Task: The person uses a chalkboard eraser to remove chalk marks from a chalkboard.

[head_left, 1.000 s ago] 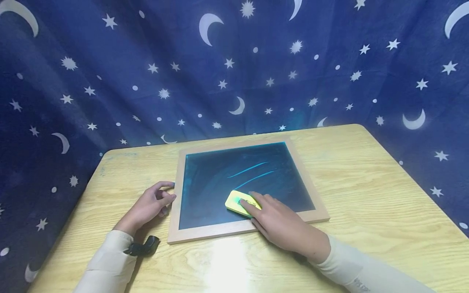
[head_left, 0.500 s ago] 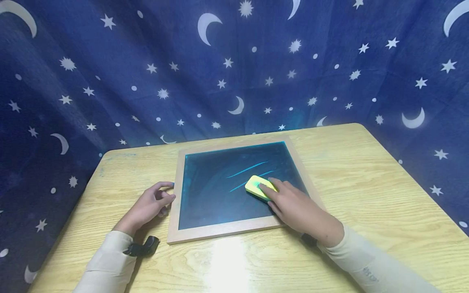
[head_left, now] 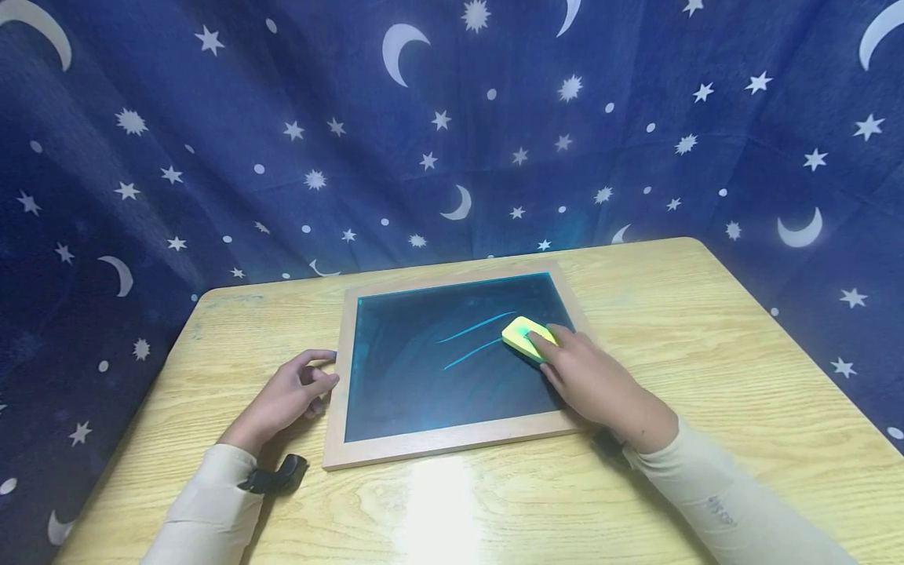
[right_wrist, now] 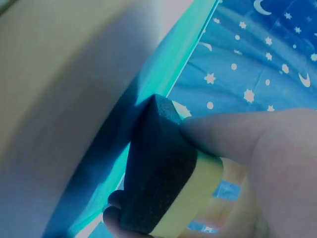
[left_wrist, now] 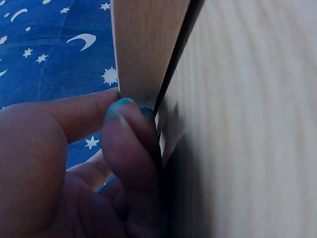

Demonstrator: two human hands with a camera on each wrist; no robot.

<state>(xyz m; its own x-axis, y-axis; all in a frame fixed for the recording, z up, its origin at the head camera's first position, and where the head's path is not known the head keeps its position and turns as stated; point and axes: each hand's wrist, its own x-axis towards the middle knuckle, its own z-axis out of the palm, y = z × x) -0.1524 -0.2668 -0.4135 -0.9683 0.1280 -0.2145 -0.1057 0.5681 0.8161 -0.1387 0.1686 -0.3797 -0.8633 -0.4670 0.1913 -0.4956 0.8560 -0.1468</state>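
Observation:
A wood-framed chalkboard (head_left: pixel 402 400) lies on the table, with two blue chalk lines (head_left: pixel 475 328) drawn across its dark surface. My right hand (head_left: pixel 600 377) grips a yellow and dark chalkboard eraser (head_left: pixel 521 333) over the board's right part, beside the right end of the lower line. In the right wrist view, the eraser's dark side (right_wrist: pixel 158 173) shows, with fingers on either side of it. My left hand (head_left: pixel 286 396) is at the frame's left edge, its thumb and index fingertips touching the wooden side (left_wrist: pixel 146 49) in the left wrist view.
The light wooden table (head_left: pixel 706 353) extends around the board. Behind and beside it hangs a dark blue cloth (head_left: pixel 353 102) with moons and stars. A black wrist strap piece (head_left: pixel 278 476) sticks out from the left sleeve.
My right hand has slid the eraser up and to the right across the board, from near the bottom frame to the lower line's right end. The left hand stays put.

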